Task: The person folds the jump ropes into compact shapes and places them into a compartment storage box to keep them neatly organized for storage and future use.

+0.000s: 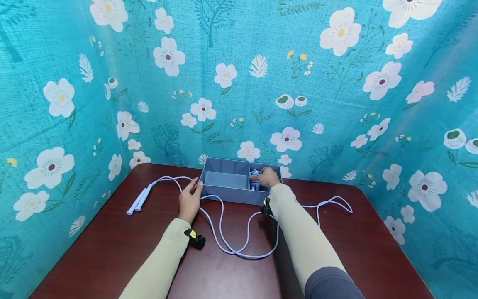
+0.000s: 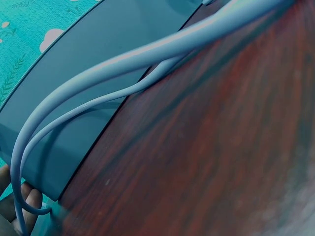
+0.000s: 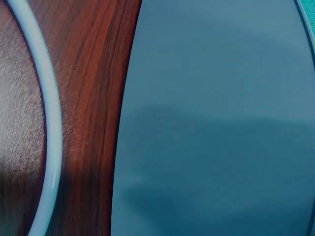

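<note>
A grey divided box (image 1: 227, 181) stands at the far middle of the dark wooden table (image 1: 112, 249). A pale blue skipping rope (image 1: 239, 249) loops across the table in front of it. Its two handles (image 1: 139, 200) lie together at the left. My left hand (image 1: 192, 192) rests with straight fingers against the box's front left corner, next to the rope. My right hand (image 1: 263, 177) reaches into the right compartment, its fingers curled over a bundle of rope there. The left wrist view shows the rope (image 2: 147, 54) running along the box wall (image 2: 98, 73), with my fingertips (image 2: 30, 200) low at the left.
Teal flowered cloth walls (image 1: 261, 83) close in the table at the back and both sides. Another rope loop (image 1: 332, 202) lies right of the box. The right wrist view shows only the box wall (image 3: 211, 123), the rope (image 3: 51, 123) and wood (image 3: 93, 73).
</note>
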{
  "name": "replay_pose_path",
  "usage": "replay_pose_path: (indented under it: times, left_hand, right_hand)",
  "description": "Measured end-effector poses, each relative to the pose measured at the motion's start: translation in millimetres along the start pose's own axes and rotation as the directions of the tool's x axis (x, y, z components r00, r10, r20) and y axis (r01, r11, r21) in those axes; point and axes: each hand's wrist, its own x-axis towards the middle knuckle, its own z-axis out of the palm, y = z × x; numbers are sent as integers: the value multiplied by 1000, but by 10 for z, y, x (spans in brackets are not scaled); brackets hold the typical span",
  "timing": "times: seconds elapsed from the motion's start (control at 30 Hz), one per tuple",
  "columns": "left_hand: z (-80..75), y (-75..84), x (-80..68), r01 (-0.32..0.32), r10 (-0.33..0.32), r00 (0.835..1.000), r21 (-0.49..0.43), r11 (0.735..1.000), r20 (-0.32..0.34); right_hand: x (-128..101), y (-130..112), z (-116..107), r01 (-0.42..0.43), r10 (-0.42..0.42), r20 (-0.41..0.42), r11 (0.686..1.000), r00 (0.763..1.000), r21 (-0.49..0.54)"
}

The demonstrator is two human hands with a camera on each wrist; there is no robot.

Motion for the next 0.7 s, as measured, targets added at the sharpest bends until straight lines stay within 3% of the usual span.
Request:
replay_pose_path:
  times: [0.27,0.7]
  left_hand:
    - [-4,50,-14,6,-6,1000,-5,1000,2]
    - [3,31,-12,0,0,1000,-6,1000,3]
  right_hand:
    - [44,26,6,34,-33,60,999,998,-24]
    - [62,138,-84,48,-82,132,969,988,243]
